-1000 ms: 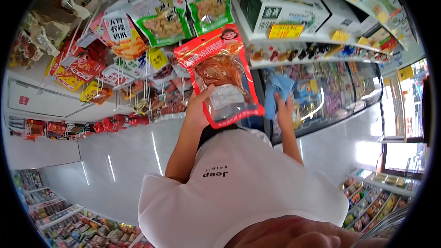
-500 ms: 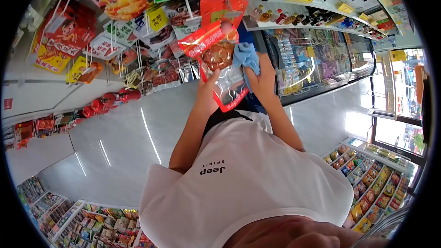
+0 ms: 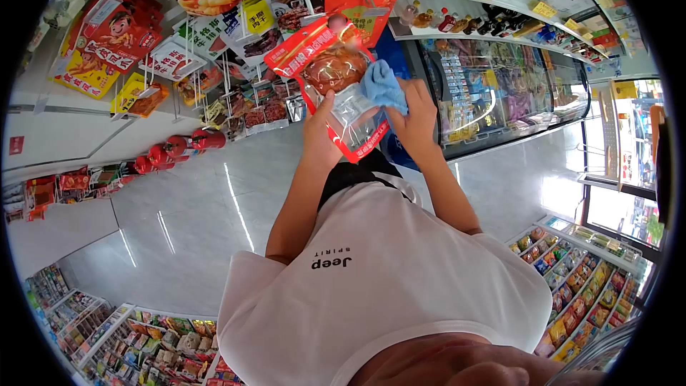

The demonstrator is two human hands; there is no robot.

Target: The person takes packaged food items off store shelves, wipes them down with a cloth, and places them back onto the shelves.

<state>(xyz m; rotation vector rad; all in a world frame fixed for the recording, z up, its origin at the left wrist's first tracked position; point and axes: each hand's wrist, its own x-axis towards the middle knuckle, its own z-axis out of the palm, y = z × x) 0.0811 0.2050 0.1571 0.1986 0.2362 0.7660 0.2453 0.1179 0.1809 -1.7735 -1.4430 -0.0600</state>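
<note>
A red-edged clear food packet [image 3: 333,70] with brown contents is held up in front of the body. My left hand [image 3: 319,133] grips its lower left edge, the thumb lying on the front. A crumpled blue cloth [image 3: 384,87] is held in my right hand [image 3: 416,119], and it rests against the packet's right side. The fingers of that hand are partly hidden behind the cloth. Just behind the packet's top, an orange-red packet [image 3: 368,14] hangs on the rack.
Snack packets [image 3: 121,32] hang on hooks at the upper left. Red cylinders [image 3: 175,147] stand low at the left. A glass-topped freezer [image 3: 493,93] is on the right, below a shelf with small bottles [image 3: 446,21]. Stocked shelves [image 3: 582,289] fill the lower right.
My right hand has brought the cloth leftward from beside the freezer onto the packet. The packet, held by my left hand, is lower in view than the rack's packets, which have shifted upward.
</note>
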